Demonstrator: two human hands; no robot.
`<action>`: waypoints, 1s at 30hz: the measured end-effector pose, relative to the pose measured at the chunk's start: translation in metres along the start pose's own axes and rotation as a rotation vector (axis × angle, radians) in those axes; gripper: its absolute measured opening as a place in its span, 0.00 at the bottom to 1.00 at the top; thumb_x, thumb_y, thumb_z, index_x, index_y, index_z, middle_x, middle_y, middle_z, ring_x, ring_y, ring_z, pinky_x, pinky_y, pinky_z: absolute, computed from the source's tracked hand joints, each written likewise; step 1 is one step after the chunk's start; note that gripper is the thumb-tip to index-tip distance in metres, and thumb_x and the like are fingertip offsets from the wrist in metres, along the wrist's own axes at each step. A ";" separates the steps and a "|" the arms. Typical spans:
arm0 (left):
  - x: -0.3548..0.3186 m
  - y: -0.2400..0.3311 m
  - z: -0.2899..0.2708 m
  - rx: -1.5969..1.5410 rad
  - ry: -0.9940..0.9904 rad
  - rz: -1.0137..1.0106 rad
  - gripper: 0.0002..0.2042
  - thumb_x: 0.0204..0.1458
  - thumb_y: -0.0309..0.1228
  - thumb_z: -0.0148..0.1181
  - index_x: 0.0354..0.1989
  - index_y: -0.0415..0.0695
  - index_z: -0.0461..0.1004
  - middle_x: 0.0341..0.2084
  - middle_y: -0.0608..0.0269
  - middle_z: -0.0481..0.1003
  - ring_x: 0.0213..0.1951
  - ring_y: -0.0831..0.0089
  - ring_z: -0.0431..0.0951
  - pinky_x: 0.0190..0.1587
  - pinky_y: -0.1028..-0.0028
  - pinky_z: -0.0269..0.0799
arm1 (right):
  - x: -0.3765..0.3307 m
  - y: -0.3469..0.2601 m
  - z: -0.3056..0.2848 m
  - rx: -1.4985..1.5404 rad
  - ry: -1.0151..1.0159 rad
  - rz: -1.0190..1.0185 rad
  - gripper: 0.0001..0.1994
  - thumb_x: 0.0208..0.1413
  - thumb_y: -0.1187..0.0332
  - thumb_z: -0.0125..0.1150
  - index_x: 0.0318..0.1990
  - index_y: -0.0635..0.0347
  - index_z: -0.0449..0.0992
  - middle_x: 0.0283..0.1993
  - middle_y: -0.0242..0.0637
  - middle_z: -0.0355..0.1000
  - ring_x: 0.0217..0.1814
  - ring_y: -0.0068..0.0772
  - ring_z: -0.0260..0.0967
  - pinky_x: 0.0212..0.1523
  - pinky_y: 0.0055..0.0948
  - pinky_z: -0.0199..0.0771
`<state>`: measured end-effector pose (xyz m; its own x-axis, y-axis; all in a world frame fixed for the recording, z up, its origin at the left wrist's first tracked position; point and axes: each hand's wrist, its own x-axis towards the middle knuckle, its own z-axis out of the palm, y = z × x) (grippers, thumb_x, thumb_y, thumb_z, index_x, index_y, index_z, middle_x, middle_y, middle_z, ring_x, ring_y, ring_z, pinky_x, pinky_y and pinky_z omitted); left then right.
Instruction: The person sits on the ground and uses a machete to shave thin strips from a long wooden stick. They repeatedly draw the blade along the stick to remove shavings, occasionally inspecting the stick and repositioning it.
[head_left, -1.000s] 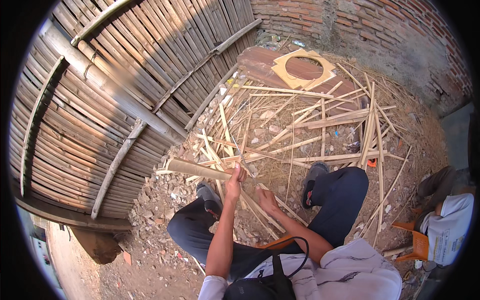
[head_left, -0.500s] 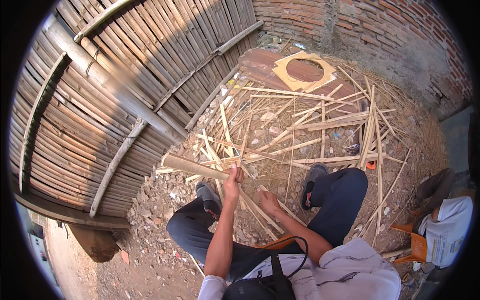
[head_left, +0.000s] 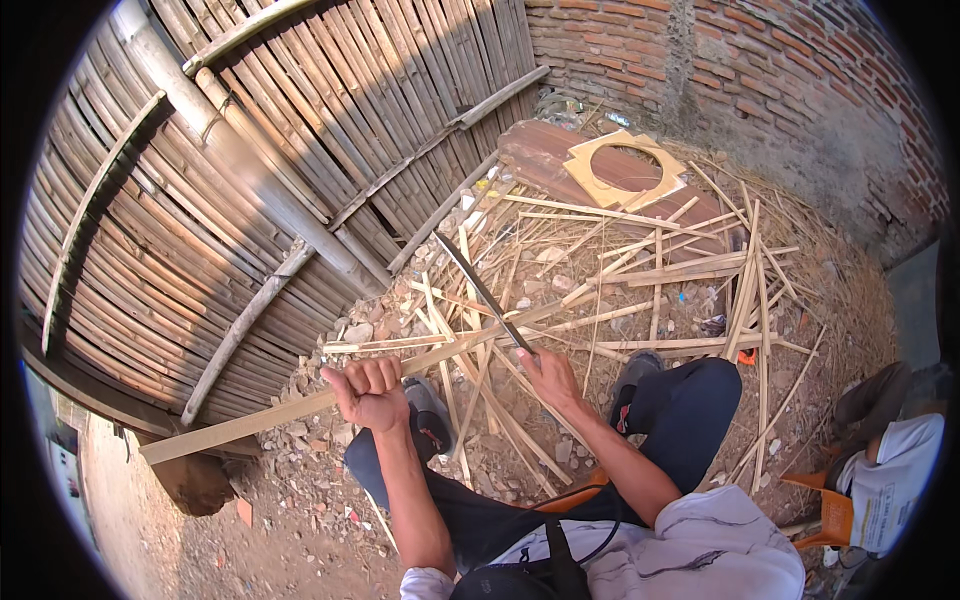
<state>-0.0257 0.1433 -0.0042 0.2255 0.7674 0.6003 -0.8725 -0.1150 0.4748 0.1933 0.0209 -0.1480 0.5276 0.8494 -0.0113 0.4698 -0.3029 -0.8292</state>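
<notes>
My left hand (head_left: 370, 394) is closed around a long, flat bamboo strip (head_left: 235, 428). One end of the strip reaches far out to the left, while the other runs to the right above my feet. In my right hand (head_left: 552, 382) is a long, dark-bladed knife (head_left: 475, 283), its tip pointing up and left. Near my right fist the blade crosses the strip; whether it touches it I cannot tell. The knife's handle is mostly covered by my fingers. Beyond both hands lie several split bamboo strips (head_left: 690, 268) in a loose, crisscross pile.
A bamboo wall (head_left: 150, 280) stands at the left, a brick wall (head_left: 780, 75) at the back right. Past the pile lies a brown board (head_left: 540, 150) with a tan panel (head_left: 583, 168) cut by a round hole. At the right, another person (head_left: 900, 480) is beside an orange chair (head_left: 835, 510).
The bamboo strip has swung flatter, its broad end now farther left and lower. My left hand has moved left and down with it. The knife blade now shows its broad side.
</notes>
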 end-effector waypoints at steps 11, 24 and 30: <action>0.016 0.066 0.070 0.039 -0.312 0.312 0.32 0.72 0.53 0.36 0.12 0.55 0.44 0.04 0.76 0.46 0.07 0.82 0.42 0.12 0.77 0.37 | 0.018 -0.046 -0.029 0.811 -0.271 0.018 0.32 0.70 0.42 0.46 0.49 0.70 0.79 0.20 0.48 0.72 0.17 0.40 0.71 0.22 0.44 0.67; 0.003 0.085 0.059 0.059 -0.202 0.304 0.31 0.73 0.53 0.33 0.13 0.55 0.44 0.06 0.76 0.43 0.09 0.82 0.40 0.13 0.76 0.36 | 0.030 -0.034 -0.045 -0.070 0.100 -0.257 0.29 0.67 0.43 0.51 0.44 0.65 0.80 0.15 0.46 0.69 0.18 0.53 0.72 0.21 0.45 0.69; -0.003 0.091 0.040 0.057 -0.081 0.362 0.30 0.73 0.52 0.32 0.14 0.55 0.44 0.07 0.76 0.43 0.10 0.82 0.38 0.14 0.74 0.36 | 0.041 -0.047 -0.036 0.696 -0.498 0.188 0.29 0.70 0.40 0.43 0.28 0.56 0.68 0.13 0.28 0.57 0.12 0.23 0.55 0.13 0.30 0.55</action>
<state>-0.0881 0.1056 0.0627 -0.0572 0.6184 0.7838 -0.8769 -0.4064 0.2567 0.2186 0.0537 -0.0895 0.1065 0.9510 -0.2903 -0.2185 -0.2625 -0.9399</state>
